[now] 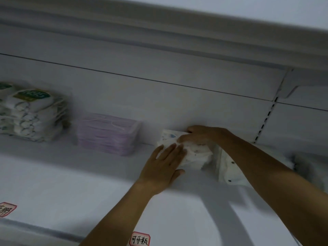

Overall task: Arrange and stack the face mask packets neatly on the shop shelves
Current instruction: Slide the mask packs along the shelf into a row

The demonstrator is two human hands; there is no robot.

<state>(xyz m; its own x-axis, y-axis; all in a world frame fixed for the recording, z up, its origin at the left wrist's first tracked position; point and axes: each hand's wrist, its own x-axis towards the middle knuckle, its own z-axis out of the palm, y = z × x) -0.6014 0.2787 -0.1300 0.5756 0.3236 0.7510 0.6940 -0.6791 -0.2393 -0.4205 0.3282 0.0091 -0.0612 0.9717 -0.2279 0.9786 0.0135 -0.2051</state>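
Both hands (164, 161) (200, 134) press white mask packets (193, 155) on shelf (71, 174)

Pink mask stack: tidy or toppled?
Tidy. The pink mask stack sits flat on the shelf, layers aligned, apart from both hands; blur hides finer detail.

Left hand (166, 161) flat, fingers straight, right hand (200, 134) curled, arms extended

Both hands on a white mask packet on the shelf

The left hand (166, 162) presses flat against the patterned white packet (191, 153); the right hand (200, 134) grips its top. A lilac mask stack (108, 134) sits left, beside green-labelled packets (30, 112).
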